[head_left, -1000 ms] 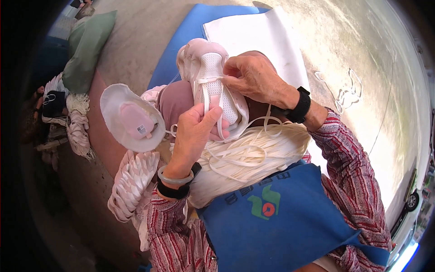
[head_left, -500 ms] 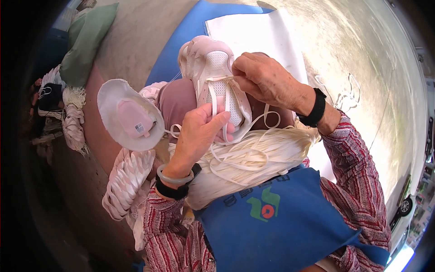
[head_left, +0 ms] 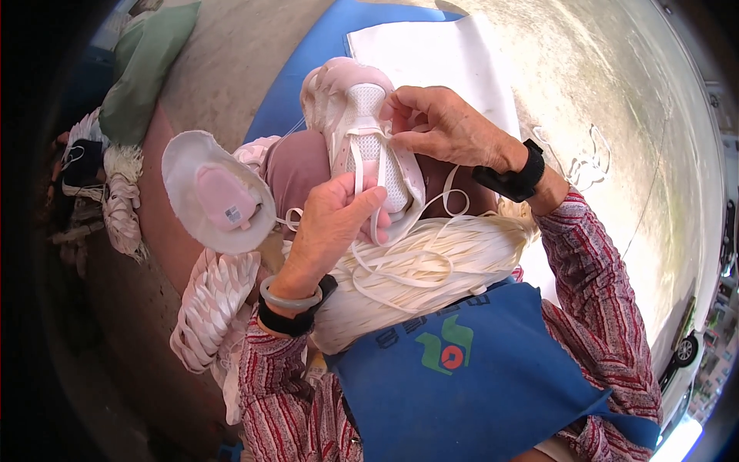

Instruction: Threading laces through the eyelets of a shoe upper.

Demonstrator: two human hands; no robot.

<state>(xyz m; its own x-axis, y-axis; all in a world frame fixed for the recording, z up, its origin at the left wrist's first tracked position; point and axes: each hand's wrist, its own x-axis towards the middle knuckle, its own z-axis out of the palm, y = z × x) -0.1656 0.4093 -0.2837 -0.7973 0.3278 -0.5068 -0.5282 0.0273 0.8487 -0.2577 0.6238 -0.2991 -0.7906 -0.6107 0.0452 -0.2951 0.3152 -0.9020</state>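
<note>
A pale pink and white shoe upper with mesh panels lies across my lap, its rounded pink end pointing away from me. A flat off-white shoelace crosses its opening and runs down in two strands. My left hand is closed, pinching the lace strands between thumb and fingers over the near part of the upper. At the upper's right eyelet edge, my right hand has bent fingers and thumb at the lace's crossing; the fingertips partly hide the lace there. Loose lace loops hang toward me and to the right.
A thick bundle of off-white laces lies across my lap, above a blue apron. At left are another upper with a pink insole and a stack of pink-white pieces. A white sheet covers part of a blue mat.
My right hand has turned slightly and shifted a little left, its index finger and thumb now farther apart at the upper's edge. My left hand keeps its pinch. The whole view has shifted slightly.
</note>
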